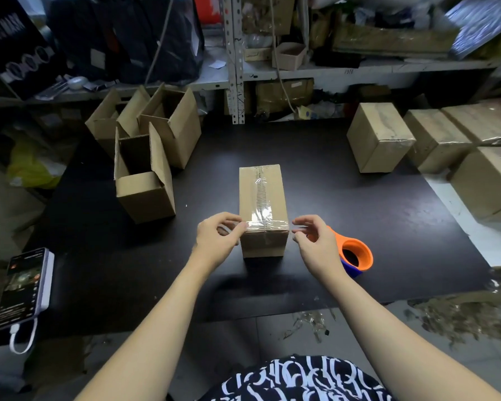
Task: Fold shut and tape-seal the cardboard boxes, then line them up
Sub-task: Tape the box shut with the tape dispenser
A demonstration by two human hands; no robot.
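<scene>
Matt brown cardboard, glossy tape
The closed cardboard box (pixel 263 209) carries shiny, wrinkled clear tape (pixel 261 217); the tabletop (pixel 359 221) is matt black; the tape dispenser (pixel 355 256) is smooth orange plastic.

Left hand (pixel 218 240), right hand (pixel 315 241), outstretched, half-curled

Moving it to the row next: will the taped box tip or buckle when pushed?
The box is probably stiff: flaps shut, tape along the top seam. It lies longer than tall on the mat, so tipping seems unlikely. Weight cannot be judged.
</scene>
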